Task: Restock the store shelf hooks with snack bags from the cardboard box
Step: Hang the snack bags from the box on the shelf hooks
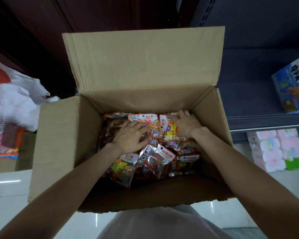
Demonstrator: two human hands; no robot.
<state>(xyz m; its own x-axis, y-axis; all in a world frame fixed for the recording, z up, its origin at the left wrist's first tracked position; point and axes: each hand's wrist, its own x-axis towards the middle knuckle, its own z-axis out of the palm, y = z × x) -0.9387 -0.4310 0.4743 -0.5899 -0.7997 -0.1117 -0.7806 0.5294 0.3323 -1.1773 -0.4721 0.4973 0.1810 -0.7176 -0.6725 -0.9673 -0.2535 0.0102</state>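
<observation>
An open cardboard box point(62, 135) stands on the floor below me, with several colourful snack bags point(152, 163) piled in its bottom. Both my hands reach inside. My left hand point(129, 137) lies on the pile at centre left, its fingers curled round the edge of a snack bag with an orange header point(148, 122). My right hand point(186, 125) rests with spread fingers on a neighbouring snack bag with yellow and purple candies point(167, 131) near the box's far right corner. No shelf hooks are in view.
The box's far flap point(141, 62) stands upright. A dark shelf point(266, 118) at right holds a blue carton point(292, 87), with pink tissue packs point(276, 150) below. White plastic bags point(12, 100) and another box of goods point(9, 144) sit at left.
</observation>
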